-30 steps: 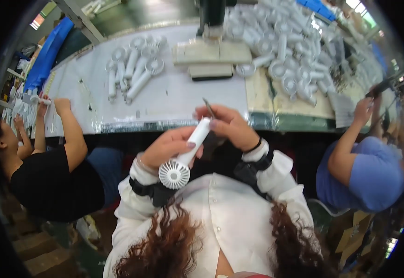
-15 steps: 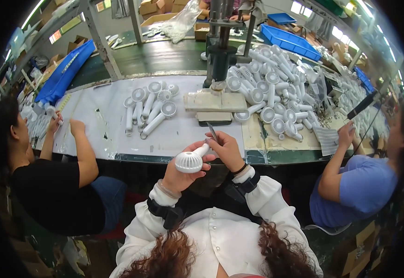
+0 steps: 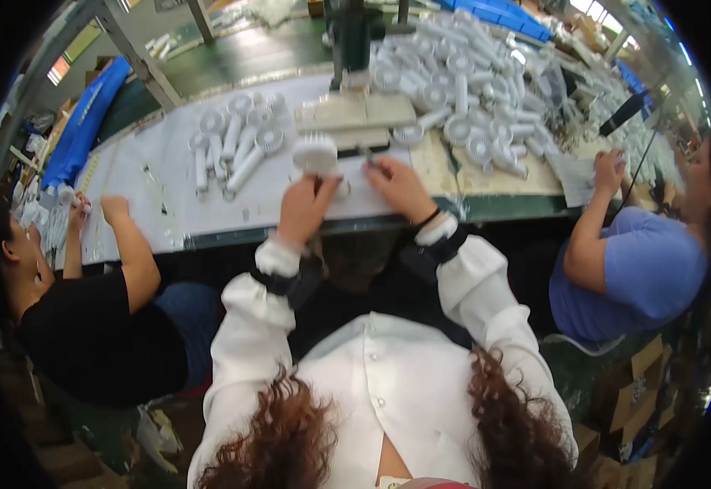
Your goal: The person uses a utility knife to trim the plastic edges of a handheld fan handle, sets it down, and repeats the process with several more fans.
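Observation:
A white handheld fan [image 3: 315, 155] stands with its round head up in my left hand [image 3: 302, 208], whose thumb and fingers close round its lower part. Just to its right, my right hand [image 3: 404, 189] pinches a slim dark metal tool [image 3: 367, 153], perhaps tweezers; blur hides its exact kind. Both hands are over the front of the white-covered bench [image 3: 172, 163], before the pale block [image 3: 355, 112] of a press. Left of the block lies a small group of white handheld fans [image 3: 245, 147]. A large heap of similar fans [image 3: 461, 90] fills the right side.
The dark press column [image 3: 349, 41] rises behind the block. A co-worker in black [image 3: 94, 334] sits at the left, another in blue [image 3: 633, 269] at the right. Blue trays [image 3: 86, 122] stand farther off. A black-handled tool [image 3: 623, 114] hangs near the right co-worker.
Both hands have moved forward over the bench and apart from each other. The fan has turned from tilted to head up. The view has shifted too.

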`<control>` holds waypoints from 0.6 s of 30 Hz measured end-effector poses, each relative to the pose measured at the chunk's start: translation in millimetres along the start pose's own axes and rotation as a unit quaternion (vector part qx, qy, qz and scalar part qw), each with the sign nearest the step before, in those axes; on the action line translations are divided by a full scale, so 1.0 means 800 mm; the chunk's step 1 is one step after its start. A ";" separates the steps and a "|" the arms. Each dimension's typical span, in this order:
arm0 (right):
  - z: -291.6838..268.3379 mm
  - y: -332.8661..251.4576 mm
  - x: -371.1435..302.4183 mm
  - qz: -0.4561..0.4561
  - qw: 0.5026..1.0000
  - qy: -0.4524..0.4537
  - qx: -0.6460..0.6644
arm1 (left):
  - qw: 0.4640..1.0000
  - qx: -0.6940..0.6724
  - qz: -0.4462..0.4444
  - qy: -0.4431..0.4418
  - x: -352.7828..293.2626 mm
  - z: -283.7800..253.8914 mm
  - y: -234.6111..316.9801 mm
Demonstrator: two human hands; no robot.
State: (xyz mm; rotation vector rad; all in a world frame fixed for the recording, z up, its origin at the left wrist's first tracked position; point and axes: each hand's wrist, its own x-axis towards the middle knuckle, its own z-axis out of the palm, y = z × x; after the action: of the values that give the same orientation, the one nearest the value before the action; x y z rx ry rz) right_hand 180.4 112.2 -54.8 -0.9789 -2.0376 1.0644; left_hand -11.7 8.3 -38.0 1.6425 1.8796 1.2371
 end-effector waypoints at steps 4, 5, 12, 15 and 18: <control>-0.034 0.011 -0.015 -0.022 0.998 -0.024 0.058 | 0.998 -0.026 0.056 0.006 0.019 0.010 0.004; -0.036 0.010 -0.016 -0.011 0.992 -0.033 0.123 | 0.996 -0.048 0.077 0.012 0.022 0.013 0.004; -0.060 0.003 -0.026 0.048 0.960 -0.098 0.259 | 0.998 0.030 0.057 -0.014 0.005 0.019 0.015; -0.059 0.004 -0.025 0.030 0.956 -0.084 0.280 | 0.997 0.054 0.057 -0.022 0.005 0.020 0.021; -0.059 0.004 -0.027 0.031 0.958 -0.074 0.274 | 0.996 0.057 0.062 -0.019 0.005 0.019 0.019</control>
State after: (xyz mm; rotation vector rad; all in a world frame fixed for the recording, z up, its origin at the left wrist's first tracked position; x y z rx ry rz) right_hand 229.8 114.3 -39.4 -0.6873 -1.6760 1.6615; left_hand 8.3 16.9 -33.5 1.8524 1.8819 1.1571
